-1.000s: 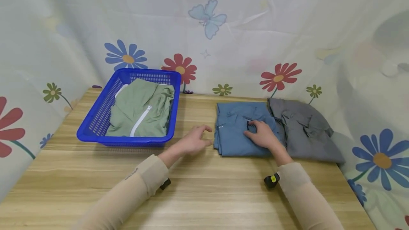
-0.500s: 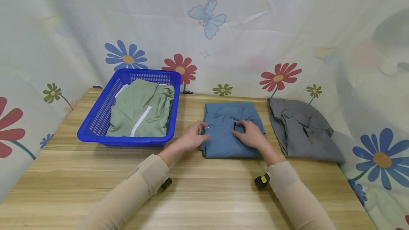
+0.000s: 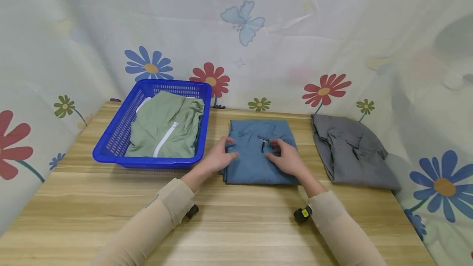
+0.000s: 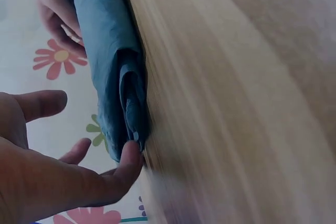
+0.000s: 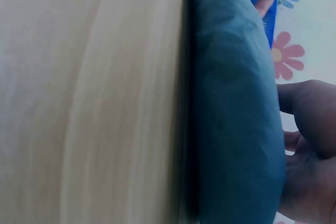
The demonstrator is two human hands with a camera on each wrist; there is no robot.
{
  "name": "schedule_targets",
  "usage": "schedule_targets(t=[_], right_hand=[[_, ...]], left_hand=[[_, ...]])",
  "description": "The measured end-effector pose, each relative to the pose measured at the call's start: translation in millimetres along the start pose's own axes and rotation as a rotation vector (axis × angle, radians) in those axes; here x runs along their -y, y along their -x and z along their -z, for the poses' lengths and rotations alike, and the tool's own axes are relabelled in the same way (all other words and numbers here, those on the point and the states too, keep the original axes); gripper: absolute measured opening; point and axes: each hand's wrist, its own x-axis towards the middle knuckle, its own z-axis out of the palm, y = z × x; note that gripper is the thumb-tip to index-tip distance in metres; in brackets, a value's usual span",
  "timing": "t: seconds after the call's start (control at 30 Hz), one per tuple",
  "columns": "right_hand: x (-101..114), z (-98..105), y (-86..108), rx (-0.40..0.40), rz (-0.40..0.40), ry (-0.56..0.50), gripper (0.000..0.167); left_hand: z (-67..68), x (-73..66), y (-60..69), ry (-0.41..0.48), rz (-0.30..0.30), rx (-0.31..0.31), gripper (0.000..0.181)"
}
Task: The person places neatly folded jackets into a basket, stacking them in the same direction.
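Observation:
A folded blue garment (image 3: 255, 167) lies flat on the wooden table, with a small dark pull tab on its upper face. At its left edge is my left hand (image 3: 218, 157), fingers spread. The left wrist view shows one fingertip of that hand touching the layered fold edge (image 4: 128, 93). Over the garment's right part rests my right hand (image 3: 289, 159), its thumb and forefinger apart on the cloth. In the right wrist view that hand (image 5: 310, 145) lies against the garment's upper side, and its fingertips are partly hidden.
To the left stands a blue plastic basket (image 3: 120, 160) holding a folded green garment (image 3: 153, 128) with a white zipper. A folded grey garment (image 3: 351, 159) lies at the right, apart from the blue one. Behind the table (image 3: 244, 225) hangs a flowered cloth (image 3: 281, 65).
The blue garment has slid left along the table, away from the grey one, with my right hand on it. My left hand has moved slightly left and now touches its left edge.

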Motion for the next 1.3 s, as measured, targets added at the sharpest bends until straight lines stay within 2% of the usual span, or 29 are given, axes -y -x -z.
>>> schedule_targets(t=[0.17,0.27,0.33,0.4,0.47,0.57,0.67,0.9,1.03,1.3], right_hand=[[-7.8,11.9,7.1,-0.135,0.038,-0.129,0.035],[-10.8,21.6,12.7,-0.236,0.004,-0.112,0.023],[-12.9,28.4,16.8,-0.261,-0.049,-0.081,0.02],[-16.5,34.8,20.3,-0.233,-0.109,-0.058,0.021],[-21.0,40.1,22.4,-0.165,-0.168,-0.064,0.026],[-29.2,44.5,21.9,-0.04,-0.228,-0.133,0.033],[-37.2,45.6,18.6,0.029,-0.255,-0.211,0.037],[-51.2,44.5,12.0,0.065,-0.296,-0.419,0.042],[-58.3,44.3,11.3,0.067,-0.331,-0.487,0.047],[-65.9,46.3,13.2,0.088,-0.278,-0.492,0.051]], left_hand=[[0.5,-2.5,-4.4,-0.006,-0.01,-0.04,0.052],[0.4,-4.2,-8.0,0.006,-0.01,-0.049,0.051],[-0.1,-4.5,-10.3,0.012,0.004,-0.05,0.051],[-1.3,-5.3,-12.3,0.028,0.024,-0.049,0.051],[-2.4,-5.9,-14.1,0.036,0.046,-0.049,0.051],[-4.1,-7.0,-17.3,0.054,0.073,-0.053,0.051],[-5.9,-8.3,-20.7,0.076,0.089,-0.061,0.049],[-9.7,-9.7,-26.5,0.147,0.1,-0.069,0.046],[-11.1,-8.7,-27.6,0.175,0.085,-0.071,0.045],[-12.0,-1.4,-32.5,0.162,0.047,-0.038,0.033]])
